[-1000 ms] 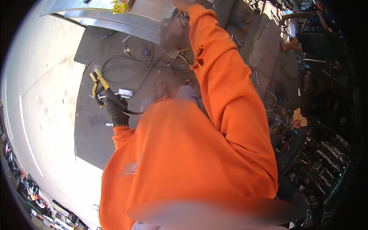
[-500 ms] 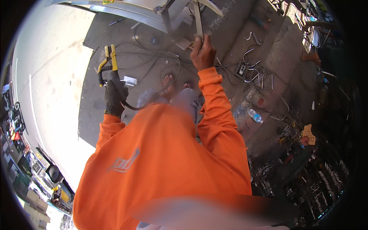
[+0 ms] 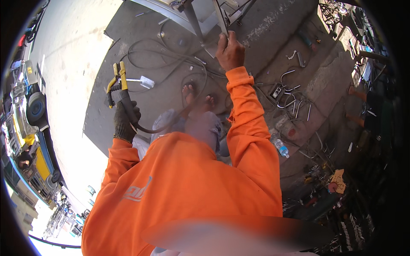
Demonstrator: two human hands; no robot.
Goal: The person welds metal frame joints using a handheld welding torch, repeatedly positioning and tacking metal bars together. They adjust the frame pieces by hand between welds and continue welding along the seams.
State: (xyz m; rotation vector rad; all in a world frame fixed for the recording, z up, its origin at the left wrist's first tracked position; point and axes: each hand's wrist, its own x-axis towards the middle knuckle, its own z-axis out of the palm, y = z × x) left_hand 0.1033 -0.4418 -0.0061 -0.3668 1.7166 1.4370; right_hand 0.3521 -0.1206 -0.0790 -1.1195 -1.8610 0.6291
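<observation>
My left hand [image 3: 125,120], in a dark knit glove, is closed round the handle of a yellow-and-black welding electrode holder [image 3: 122,84]. Its jaws point away from me, and I cannot make out a rod in them. A thick cable [image 3: 156,129] curves from the handle's lower end past my knees. Farther off on the right, my bare right hand [image 3: 230,52] is closed on the near end of a flat metal bar [image 3: 221,18]. That bar reaches up to a metal frame [image 3: 193,22] at the top edge, where its far end is cut off.
Cables [image 3: 141,63] loop over the dark floor around my bare feet [image 3: 188,94]. A white flat piece [image 3: 147,82] lies near the electrode holder. To the right are bent metal rods [image 3: 294,104], a plastic bottle [image 3: 281,148] and a yellow cut-out piece [image 3: 337,181]. Vehicles [image 3: 36,106] stand far left.
The view has turned slightly, so the floor and frame appear shifted. My right hand sits a little farther up and right in the picture. Both hands keep their holds.
</observation>
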